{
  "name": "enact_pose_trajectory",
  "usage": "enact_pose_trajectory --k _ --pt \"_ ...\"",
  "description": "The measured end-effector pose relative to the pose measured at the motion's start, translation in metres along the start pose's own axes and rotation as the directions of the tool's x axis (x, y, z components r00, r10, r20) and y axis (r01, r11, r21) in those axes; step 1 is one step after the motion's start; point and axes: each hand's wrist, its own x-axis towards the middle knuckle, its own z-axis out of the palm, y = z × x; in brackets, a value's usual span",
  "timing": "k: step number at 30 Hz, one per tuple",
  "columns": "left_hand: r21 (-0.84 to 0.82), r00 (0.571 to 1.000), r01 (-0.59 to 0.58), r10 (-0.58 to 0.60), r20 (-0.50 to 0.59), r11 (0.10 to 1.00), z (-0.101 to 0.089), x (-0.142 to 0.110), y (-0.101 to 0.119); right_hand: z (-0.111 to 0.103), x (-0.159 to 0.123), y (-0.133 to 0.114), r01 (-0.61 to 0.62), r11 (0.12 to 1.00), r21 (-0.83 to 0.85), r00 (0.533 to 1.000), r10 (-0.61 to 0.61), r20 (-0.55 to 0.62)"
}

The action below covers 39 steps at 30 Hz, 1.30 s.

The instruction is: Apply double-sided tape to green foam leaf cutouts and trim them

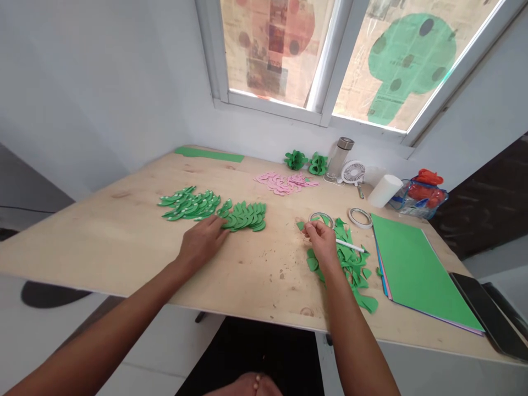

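Observation:
My left hand (203, 240) lies low over the table, fingers stretched out. Its fingertips are at the near edge of a row of overlapping curved green paper cutouts (247, 216). To the left spreads another batch of green cutouts (190, 204) with small white patches. My right hand (322, 242) has thumb and fingers pinched together; what is between them is too small to make out. By those fingertips is a small green scrap (300, 226). Beyond the hand lies a tape roll (322, 217), partly hidden, and beside it are green paper scraps (352, 264) and a white pen (350, 246).
Pink cutouts (284, 183) and green paper ornaments (296, 160) are toward the wall. A glass bottle (337, 159), small fan (353, 172), white cylinder (385, 191) and second tape roll (360, 218) stand or lie rightward. Stacked coloured sheets (424, 269) lie at right.

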Motion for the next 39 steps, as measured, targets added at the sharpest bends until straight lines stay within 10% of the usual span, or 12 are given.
enact_pose_trajectory --k 39 --pt "-0.179 0.914 -0.401 0.381 -0.136 0.898 0.015 0.001 0.019 0.005 -0.006 -0.007 -0.018 0.999 -0.038 0.996 0.022 0.09"
